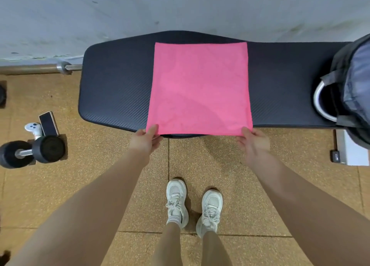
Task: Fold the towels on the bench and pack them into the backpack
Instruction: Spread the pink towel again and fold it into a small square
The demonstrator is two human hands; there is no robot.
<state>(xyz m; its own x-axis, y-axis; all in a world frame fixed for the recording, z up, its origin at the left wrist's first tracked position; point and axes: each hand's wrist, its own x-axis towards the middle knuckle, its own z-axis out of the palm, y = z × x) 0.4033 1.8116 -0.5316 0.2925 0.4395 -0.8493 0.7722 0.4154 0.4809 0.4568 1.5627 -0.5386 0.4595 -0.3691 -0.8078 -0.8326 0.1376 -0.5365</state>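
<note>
We have one pink towel spread flat across the middle of the bench, its far edge near the bench's far edge and its near edge hanging just past the bench's near edge. Our left hand pinches the towel's near-left corner, thumb on top and fingers underneath; our right hand pinches the near-right corner the same way, so both grips are closed on cloth. We judge this to be the start of the first fold: the towel lies open in a single layer, no crease made yet. The next move, as we read it, calls for lifting both near corners together and carrying them over to the far edge, keeping the two corners level so the edges meet square; the cloth is limp and light, so uneven lift would skew the fold. The backpack stands at the bench's right end, well apart from the towel; whether its mouth is open we cannot tell from here. Count: towels in view, one; backpacks, one; benches, one. On the floor off the bench's left end: one dumbbell, one phone, one white game controller.
</note>
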